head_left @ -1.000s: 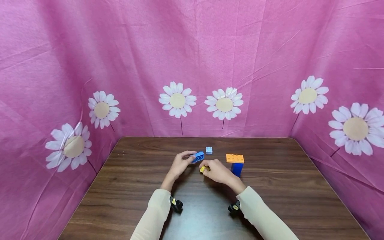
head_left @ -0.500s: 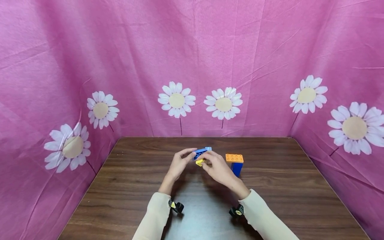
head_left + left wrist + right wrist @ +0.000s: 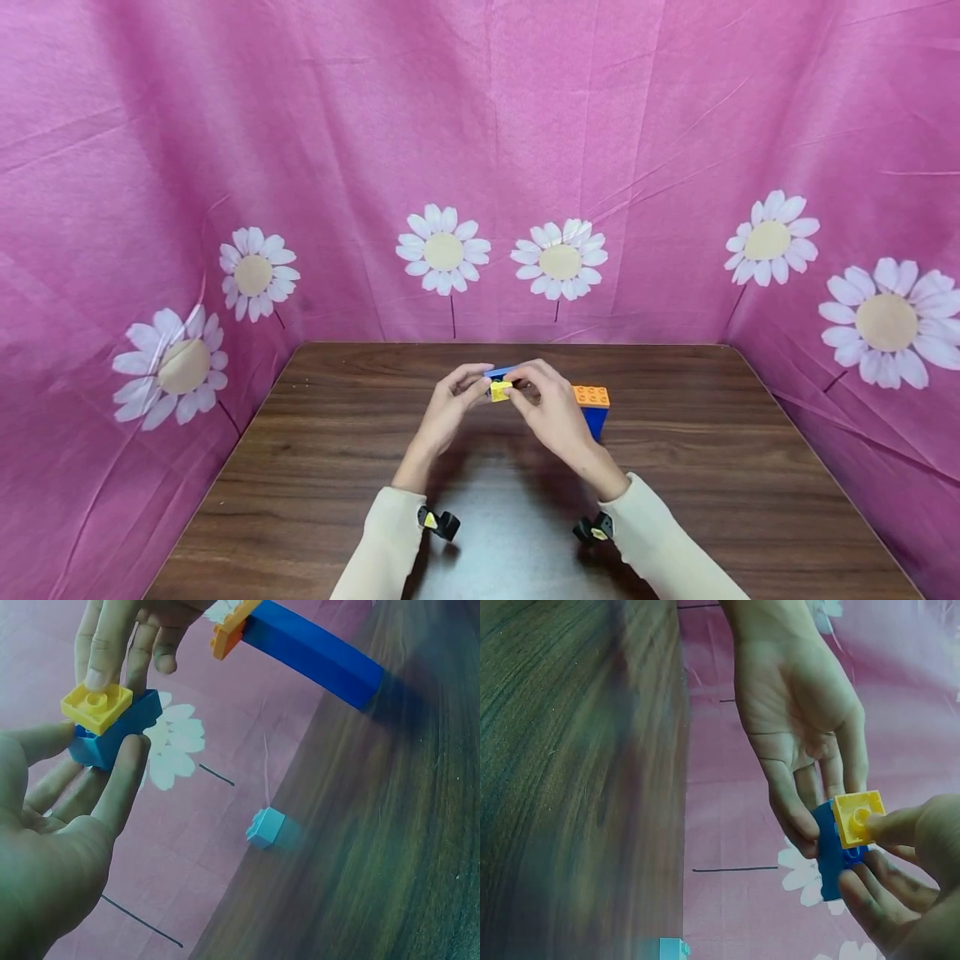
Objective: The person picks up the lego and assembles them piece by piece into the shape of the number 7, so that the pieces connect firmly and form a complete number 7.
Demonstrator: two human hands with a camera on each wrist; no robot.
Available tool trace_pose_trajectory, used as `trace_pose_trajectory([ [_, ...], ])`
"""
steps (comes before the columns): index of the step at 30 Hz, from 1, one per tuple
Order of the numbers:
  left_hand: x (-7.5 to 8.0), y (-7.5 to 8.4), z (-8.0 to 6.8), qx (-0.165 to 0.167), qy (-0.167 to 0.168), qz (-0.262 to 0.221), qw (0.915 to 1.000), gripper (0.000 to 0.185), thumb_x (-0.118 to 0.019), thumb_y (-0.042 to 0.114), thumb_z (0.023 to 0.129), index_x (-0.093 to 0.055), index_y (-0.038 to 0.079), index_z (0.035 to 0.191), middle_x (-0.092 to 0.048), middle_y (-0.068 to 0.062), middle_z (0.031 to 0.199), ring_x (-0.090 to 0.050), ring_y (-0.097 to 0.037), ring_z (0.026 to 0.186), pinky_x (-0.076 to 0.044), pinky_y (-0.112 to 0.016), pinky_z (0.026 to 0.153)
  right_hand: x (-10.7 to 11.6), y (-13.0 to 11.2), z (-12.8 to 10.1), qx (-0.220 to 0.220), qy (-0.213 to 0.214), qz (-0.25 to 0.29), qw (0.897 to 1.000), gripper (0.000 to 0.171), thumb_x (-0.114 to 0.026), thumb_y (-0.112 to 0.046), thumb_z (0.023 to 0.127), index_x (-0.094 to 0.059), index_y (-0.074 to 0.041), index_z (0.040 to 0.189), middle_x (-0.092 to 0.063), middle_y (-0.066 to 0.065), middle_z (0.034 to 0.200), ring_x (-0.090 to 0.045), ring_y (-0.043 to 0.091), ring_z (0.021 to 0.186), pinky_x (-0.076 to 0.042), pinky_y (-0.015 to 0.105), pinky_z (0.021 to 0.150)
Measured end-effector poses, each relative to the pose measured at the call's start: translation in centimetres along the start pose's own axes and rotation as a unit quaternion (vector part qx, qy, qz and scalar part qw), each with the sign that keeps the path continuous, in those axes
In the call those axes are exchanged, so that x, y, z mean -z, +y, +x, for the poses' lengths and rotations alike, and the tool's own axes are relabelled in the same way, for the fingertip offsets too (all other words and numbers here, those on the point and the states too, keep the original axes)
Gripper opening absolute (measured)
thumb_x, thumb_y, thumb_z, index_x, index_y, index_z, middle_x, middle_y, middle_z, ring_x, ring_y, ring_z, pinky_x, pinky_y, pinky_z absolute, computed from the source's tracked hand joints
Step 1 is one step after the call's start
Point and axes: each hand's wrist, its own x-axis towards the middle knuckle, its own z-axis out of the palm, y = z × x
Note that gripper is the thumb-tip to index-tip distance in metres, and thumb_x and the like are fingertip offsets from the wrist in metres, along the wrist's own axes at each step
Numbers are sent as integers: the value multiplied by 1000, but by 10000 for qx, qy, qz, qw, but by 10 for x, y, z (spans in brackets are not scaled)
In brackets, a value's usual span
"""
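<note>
My left hand (image 3: 446,408) grips a blue toy brick (image 3: 112,739), its hollow underside turned toward me. With the right hand (image 3: 553,414) I hold a small yellow brick (image 3: 859,817) against one end of that underside. The yellow brick's own hollow side, with a round tube, faces outward, and my right thumb presses into it in the right wrist view. Some of the right fingers also reach the blue brick. Both bricks are up off the table between the fingertips.
A dark blue block tower (image 3: 596,422) topped by an orange brick (image 3: 592,395) stands just right of the right hand. A light blue brick (image 3: 265,828) is on the wooden table (image 3: 720,467), hidden in the head view. Pink flowered cloth (image 3: 637,125) surrounds the table.
The right hand has lifted the yellow brick up and away from me, bringing it onto the blue brick's underside. The left hand has stayed nearly in place and tilted the blue brick slightly.
</note>
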Motion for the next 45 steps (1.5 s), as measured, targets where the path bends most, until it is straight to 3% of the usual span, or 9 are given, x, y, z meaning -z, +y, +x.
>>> trace_pose_trajectory([
  [3,0,-1,-1,-120,-237,-140,9995,41,-61,13,109,-57,-12,141,-72,-10,125,-73,-12,106,-60,-42,103,-1,1,0,171,238,-248,9993,16,-83,-14,94,-78,-12,109,-66,5,121,-61,18,103,-56,29,78],
  [8,-1,1,-4,-148,-543,-47,9984,40,-62,13,108,-58,-6,142,-69,-5,126,-71,-15,113,-59,-44,105,-3,3,1,338,447,-456,9974,16,-85,-14,93,-79,-15,107,-64,7,129,-54,27,120,-50,39,88],
  [13,-3,4,-4,-239,-346,550,9976,46,-76,8,98,-63,1,141,-73,-2,119,-69,-14,112,-58,-37,102,-3,3,0,458,442,-404,9972,17,-84,-14,93,-78,-15,109,-66,4,127,-57,25,120,-51,39,87],
  [16,-5,5,-4,-263,-148,694,9971,44,-77,8,98,-65,3,140,-76,-7,120,-71,-14,108,-59,-32,99,-2,3,0,466,511,-407,9968,18,-84,-16,94,-78,-15,111,-68,3,124,-58,23,117,-52,38,84],
  [21,-8,5,-5,-299,102,755,9966,42,-74,8,100,-64,-2,139,-76,-18,124,-72,-10,105,-61,-30,95,0,3,-3,223,468,-272,9983,29,-84,-22,94,-74,-12,120,-65,5,131,-61,23,115,-55,42,85],
  [28,-13,5,-7,-682,246,751,9945,40,-77,4,97,-69,-3,135,-75,-19,117,-70,-10,105,-60,-23,95,3,3,-7,-503,-36,146,9986,52,-84,-28,93,-66,-17,141,-65,7,139,-68,24,119,-62,44,93],
  [35,-15,4,-9,-874,109,797,9929,42,-77,1,96,-69,-1,137,-74,-29,119,-71,-7,104,-61,-24,94,3,4,-8,-834,2,623,9946,49,-86,-21,91,-68,-14,136,-70,6,124,-72,22,110,-65,37,90],
  [45,-16,0,-10,-1055,178,814,9909,42,-77,0,95,-69,-4,136,-74,-32,116,-72,-7,100,-62,-22,88,5,6,-8,-882,60,782,9930,50,-89,-17,87,-69,-15,133,-73,8,123,-74,23,105,-65,36,89],
])
